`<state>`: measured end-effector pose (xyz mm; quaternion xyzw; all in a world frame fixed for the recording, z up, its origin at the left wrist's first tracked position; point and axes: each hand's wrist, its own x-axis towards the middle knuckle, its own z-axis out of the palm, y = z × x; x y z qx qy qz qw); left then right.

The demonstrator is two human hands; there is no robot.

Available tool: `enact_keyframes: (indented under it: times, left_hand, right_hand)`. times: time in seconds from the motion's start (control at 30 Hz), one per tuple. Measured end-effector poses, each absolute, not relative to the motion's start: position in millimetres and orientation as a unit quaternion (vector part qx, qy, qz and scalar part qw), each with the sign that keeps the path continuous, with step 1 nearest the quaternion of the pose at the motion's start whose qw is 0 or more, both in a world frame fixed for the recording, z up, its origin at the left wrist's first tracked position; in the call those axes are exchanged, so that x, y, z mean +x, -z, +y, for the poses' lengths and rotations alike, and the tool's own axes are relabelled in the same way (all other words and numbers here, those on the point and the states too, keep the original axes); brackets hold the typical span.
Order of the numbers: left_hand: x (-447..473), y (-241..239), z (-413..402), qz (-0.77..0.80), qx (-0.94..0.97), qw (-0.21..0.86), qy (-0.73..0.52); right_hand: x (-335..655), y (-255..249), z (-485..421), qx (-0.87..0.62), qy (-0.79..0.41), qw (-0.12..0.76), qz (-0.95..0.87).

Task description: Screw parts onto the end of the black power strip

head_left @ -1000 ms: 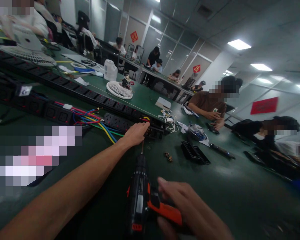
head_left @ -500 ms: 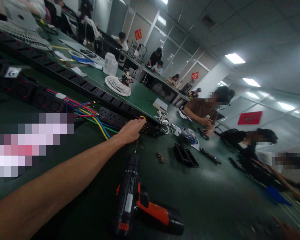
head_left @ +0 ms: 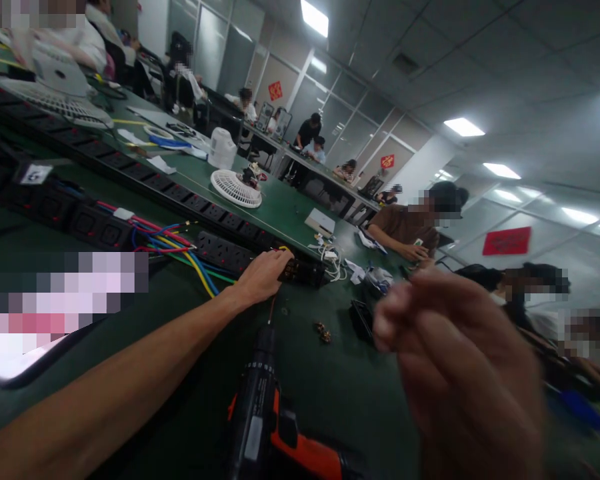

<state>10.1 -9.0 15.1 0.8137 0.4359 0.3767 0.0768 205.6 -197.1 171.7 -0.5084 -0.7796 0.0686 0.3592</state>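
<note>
My left hand (head_left: pixel 264 275) reaches far forward and rests on the end of a black power strip (head_left: pixel 240 252), where coloured wires (head_left: pixel 180 243) come out. An orange and black cordless drill (head_left: pixel 275 427) lies on the green table (head_left: pixel 340 387) near me, its bit pointing at the strip. My right hand (head_left: pixel 460 373) is raised close to the camera, blurred, fingers curled; I see nothing in it. Small brass parts (head_left: pixel 323 331) lie right of the drill bit.
A white fan grille (head_left: pixel 236 188) and a white jug (head_left: pixel 222 148) stand further back. A black tray (head_left: pixel 363 320) sits partly behind my right hand. A person in a brown shirt (head_left: pixel 405 227) works opposite; other people sit along the tables.
My right hand let go of the drill, left the view, and has now come up in front of the camera. The left hand stays on the power strip.
</note>
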Motion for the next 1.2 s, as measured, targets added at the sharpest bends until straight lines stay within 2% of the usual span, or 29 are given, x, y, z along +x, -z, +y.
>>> enact_keyframes:
  times: [0.1, 0.2, 0.33, 0.77, 1.07, 1.13, 1.2]
  left_hand:
    - [10, -19, -12, 0.44, 0.809, 0.081, -0.381]
    - [10, -22, -16, 0.43, 0.815, 0.075, -0.381]
    - [10, -21, -21, 0.415, 0.827, 0.055, -0.375]
    - [14, -21, -32, 0.433, 0.819, 0.054, -0.374]
    - [5, -29, -57, 0.505, 0.778, -0.028, -0.371]
    - [0, -31, -62, 0.534, 0.737, -0.008, -0.414]
    - [-5, -35, -66, 0.571, 0.669, 0.072, -0.471]
  right_hand:
    - [206, -156, -129, -0.532, -0.141, 0.474, -0.687]
    - [218, -129, -86, -0.568, -0.216, 0.432, -0.666]
    - [224, -101, -71, -0.559, -0.306, 0.395, -0.662]
    - [221, -86, -65, -0.544, -0.346, 0.438, -0.626]
    - [209, -65, -64, -0.528, -0.407, 0.451, -0.593]
    - [207, -65, -62, -0.523, -0.402, 0.464, -0.591]
    - [207, -65, -62, -0.517, -0.394, 0.481, -0.589]
